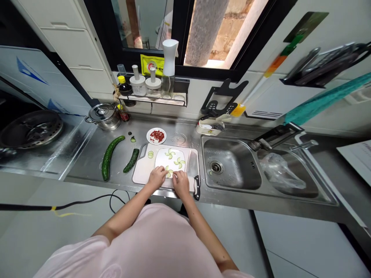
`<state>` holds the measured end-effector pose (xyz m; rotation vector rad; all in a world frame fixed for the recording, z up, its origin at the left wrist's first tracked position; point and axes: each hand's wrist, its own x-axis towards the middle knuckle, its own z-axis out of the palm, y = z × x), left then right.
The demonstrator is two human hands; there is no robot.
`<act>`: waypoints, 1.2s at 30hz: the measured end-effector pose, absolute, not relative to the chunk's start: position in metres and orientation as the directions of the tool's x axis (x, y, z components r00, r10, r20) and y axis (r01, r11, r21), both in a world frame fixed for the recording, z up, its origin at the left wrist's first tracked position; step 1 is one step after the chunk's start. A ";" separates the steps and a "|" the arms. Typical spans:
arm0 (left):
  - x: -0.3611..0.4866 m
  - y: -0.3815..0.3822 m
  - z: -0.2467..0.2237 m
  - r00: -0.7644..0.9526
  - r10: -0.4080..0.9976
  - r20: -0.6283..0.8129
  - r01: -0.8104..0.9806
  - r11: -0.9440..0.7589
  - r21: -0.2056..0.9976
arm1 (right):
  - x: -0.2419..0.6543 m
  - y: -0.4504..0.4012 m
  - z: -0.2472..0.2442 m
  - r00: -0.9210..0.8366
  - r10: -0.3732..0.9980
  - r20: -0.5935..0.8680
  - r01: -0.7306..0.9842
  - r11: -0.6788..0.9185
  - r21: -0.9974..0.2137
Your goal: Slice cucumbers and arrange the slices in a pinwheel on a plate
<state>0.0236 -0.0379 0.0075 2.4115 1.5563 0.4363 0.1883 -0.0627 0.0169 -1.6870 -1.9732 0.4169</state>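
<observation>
Pink shirt (162, 239) nearest, then steel counter (87, 154); narrow strip of it separates sink (246, 166) from cutting board (142, 168), set near front edge. White plate (161, 158) on board. Yellow packet (152, 62): print illegible. Left hand (157, 177), right hand (181, 182) at plate's near rim, fingers at cucumber slices (169, 169); whether pinched, can't tell.

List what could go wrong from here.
1. The knife lies just beside the right hand; a sideways move might brush the blade.
2. Its handle sits near the counter's front edge, so an arm could knock it.
3. Both hands are at the nearest slices on the white plate; a nudge could spoil their arrangement.
</observation>
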 end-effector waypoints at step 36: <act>-0.027 0.027 0.011 -0.379 0.925 0.010 0.849 0.343 0.402 | 0.191 -0.072 0.023 -0.011 0.967 0.255 0.741 0.180 -0.647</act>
